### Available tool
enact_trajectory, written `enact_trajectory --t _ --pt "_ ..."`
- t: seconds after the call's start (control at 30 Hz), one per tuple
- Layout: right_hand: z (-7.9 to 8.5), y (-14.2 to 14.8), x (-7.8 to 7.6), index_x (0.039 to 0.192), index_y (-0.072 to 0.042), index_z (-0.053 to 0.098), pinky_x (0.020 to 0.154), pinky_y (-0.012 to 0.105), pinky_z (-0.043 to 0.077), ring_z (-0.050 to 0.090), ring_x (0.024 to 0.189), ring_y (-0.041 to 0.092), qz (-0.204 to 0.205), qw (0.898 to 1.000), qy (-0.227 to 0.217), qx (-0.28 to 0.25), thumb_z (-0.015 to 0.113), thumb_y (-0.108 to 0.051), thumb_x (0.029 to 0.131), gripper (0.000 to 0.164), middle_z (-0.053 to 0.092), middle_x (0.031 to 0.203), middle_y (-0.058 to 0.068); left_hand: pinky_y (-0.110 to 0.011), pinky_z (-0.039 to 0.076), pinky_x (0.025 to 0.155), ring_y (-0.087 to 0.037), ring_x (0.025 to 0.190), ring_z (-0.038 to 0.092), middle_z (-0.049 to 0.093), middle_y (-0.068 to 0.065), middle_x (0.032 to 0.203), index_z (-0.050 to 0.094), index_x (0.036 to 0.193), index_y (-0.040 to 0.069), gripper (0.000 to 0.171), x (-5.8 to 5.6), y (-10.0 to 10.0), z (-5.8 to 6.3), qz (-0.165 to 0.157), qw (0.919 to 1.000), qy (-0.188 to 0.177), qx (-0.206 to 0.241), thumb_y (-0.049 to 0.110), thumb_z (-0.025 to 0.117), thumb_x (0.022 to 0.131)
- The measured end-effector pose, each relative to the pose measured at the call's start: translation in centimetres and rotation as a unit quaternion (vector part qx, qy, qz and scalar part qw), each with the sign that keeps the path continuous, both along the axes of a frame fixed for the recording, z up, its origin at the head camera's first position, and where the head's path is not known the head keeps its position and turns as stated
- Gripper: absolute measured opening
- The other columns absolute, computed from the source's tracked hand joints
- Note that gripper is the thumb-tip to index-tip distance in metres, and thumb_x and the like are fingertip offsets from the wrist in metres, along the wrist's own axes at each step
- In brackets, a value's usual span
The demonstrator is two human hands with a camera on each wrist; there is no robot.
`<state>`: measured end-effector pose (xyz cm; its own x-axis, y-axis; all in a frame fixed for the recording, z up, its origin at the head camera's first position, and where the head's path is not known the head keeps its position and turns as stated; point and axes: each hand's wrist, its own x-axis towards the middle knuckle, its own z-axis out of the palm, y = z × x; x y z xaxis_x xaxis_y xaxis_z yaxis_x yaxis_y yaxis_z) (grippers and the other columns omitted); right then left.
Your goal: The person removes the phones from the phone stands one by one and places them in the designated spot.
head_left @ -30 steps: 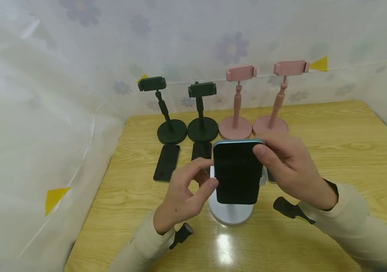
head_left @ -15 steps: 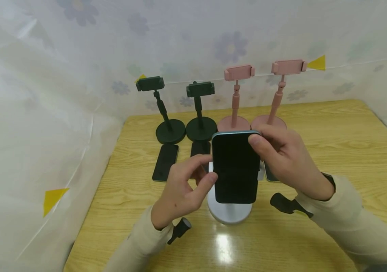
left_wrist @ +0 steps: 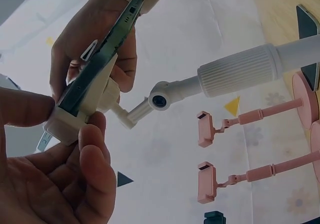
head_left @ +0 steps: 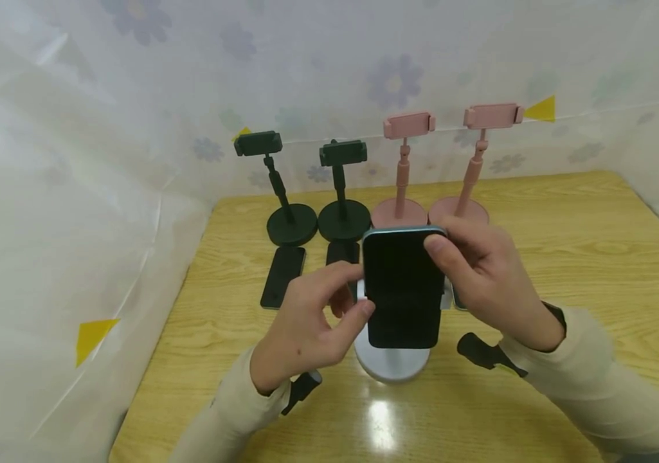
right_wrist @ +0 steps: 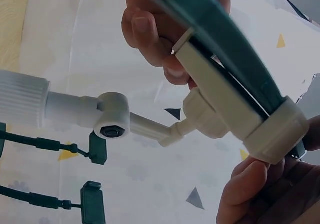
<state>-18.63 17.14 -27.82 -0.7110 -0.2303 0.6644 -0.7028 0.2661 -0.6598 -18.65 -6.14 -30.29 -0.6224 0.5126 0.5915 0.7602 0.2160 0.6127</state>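
A black-screened phone (head_left: 404, 289) with a blue-green edge stands upright in the clamp (right_wrist: 277, 131) of a white phone stand (left_wrist: 235, 69). The stand's round base (head_left: 393, 366) shows below the phone. My left hand (head_left: 312, 321) pinches the clamp's left end between thumb and fingers, at the phone's side edge. At the phone's upper right corner, my right hand (head_left: 491, 276) grips it, thumb on the screen and fingers behind. The left wrist view shows the stand's ribbed pole and jointed neck running to the back of the clamp.
Two dark green phone stands (head_left: 342, 222) and two pink phone stands (head_left: 401, 209) line the back of the wooden table (head_left: 584, 257). In front of them lie more phones, one black phone (head_left: 284, 276) at left, others partly hidden. A flowered white curtain (head_left: 317, 77) hangs behind.
Since a second ago, the phone's top edge has risen slightly in view along with my right hand. My left wrist has shifted a little left, its fingertips staying at the clamp.
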Motion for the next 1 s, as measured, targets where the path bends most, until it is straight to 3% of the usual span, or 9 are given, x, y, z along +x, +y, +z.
enact_trajectory --t 0.1,0.3,0.37,0.47,0.53,0.63,0.87,1.0 --pt "0.0 0.0 0.0 0.076 -0.006 0.053 0.045 0.022 0.029 0.032 0.047 0.002 0.007 1.000 0.004 0.007 0.053 -0.004 0.100 0.024 0.035 0.061 -0.005 -0.018 0.049 0.059 -0.005 0.066 0.051 0.063 -0.001 0.085 0.067 0.116 0.008 0.029 0.3 0.0 0.3 0.017 0.9998 0.002 -0.006 0.006 0.066 0.087" --pt "0.0 0.3 0.1 0.073 -0.008 0.050 0.047 0.022 0.030 0.033 0.049 0.001 0.019 1.000 0.007 0.021 0.057 -0.007 0.099 0.027 0.038 0.062 -0.006 -0.014 0.045 0.057 -0.008 0.064 0.052 0.065 0.002 0.090 0.068 0.113 0.011 0.026 1.9 0.2 1.1 0.102 0.9932 0.008 -0.056 0.010 0.068 0.087" --pt "-0.1 0.4 0.2 0.076 -0.006 0.055 0.049 0.019 0.035 0.039 0.051 0.000 0.025 0.999 0.015 0.020 0.061 -0.010 0.097 0.023 0.043 0.064 -0.007 -0.014 0.044 0.057 -0.008 0.063 0.052 0.065 0.003 0.089 0.068 0.111 0.011 0.025 2.2 0.3 1.2 0.114 0.9913 0.004 -0.065 0.010 0.068 0.086" --pt "-0.5 0.3 0.2 0.091 -0.002 0.066 0.057 0.014 0.046 0.053 0.060 -0.002 0.039 0.999 0.024 0.020 0.066 -0.011 0.094 0.010 0.059 0.075 -0.006 -0.015 0.045 0.057 -0.007 0.063 0.051 0.065 0.003 0.088 0.068 0.111 0.012 0.025 2.2 0.3 1.3 0.110 0.9917 -0.007 -0.068 0.009 0.069 0.086" --pt "-0.8 0.1 0.2 0.104 0.000 0.068 0.065 0.016 0.052 0.061 0.070 0.000 0.047 0.998 0.024 0.020 0.069 -0.009 0.092 0.015 0.067 0.088 -0.004 -0.016 0.046 0.057 -0.007 0.064 0.051 0.065 0.003 0.089 0.068 0.112 0.012 0.026 2.3 0.3 1.3 0.106 0.9918 -0.018 -0.069 0.009 0.069 0.086" --pt "-1.1 0.0 0.3 0.109 0.000 0.069 0.071 0.016 0.055 0.065 0.077 0.002 0.053 0.998 0.018 0.018 0.066 -0.006 0.093 0.017 0.070 0.097 -0.003 -0.016 0.046 0.056 -0.006 0.063 0.050 0.064 0.003 0.089 0.068 0.113 0.012 0.027 2.4 0.2 1.2 0.105 0.9916 -0.025 -0.070 0.009 0.070 0.086" --pt "-1.0 0.2 0.3 0.105 0.000 0.065 0.067 0.019 0.050 0.059 0.071 0.003 0.090 0.996 0.003 -0.003 0.049 -0.009 0.103 0.019 0.064 0.082 -0.003 -0.015 0.044 0.054 -0.004 0.061 0.048 0.063 0.004 0.085 0.068 0.113 0.011 0.028 2.3 0.4 1.4 0.109 0.9918 -0.025 -0.062 0.008 0.070 0.085" --pt "-0.8 0.1 0.3 0.109 -0.001 0.065 0.069 0.019 0.050 0.058 0.074 0.004 0.100 0.995 0.001 0.005 0.052 -0.009 0.102 0.017 0.063 0.084 -0.003 -0.014 0.042 0.053 -0.003 0.059 0.047 0.061 0.004 0.079 0.069 0.107 0.011 0.025 2.3 0.5 1.4 0.114 0.9915 -0.017 -0.061 0.007 0.070 0.082"
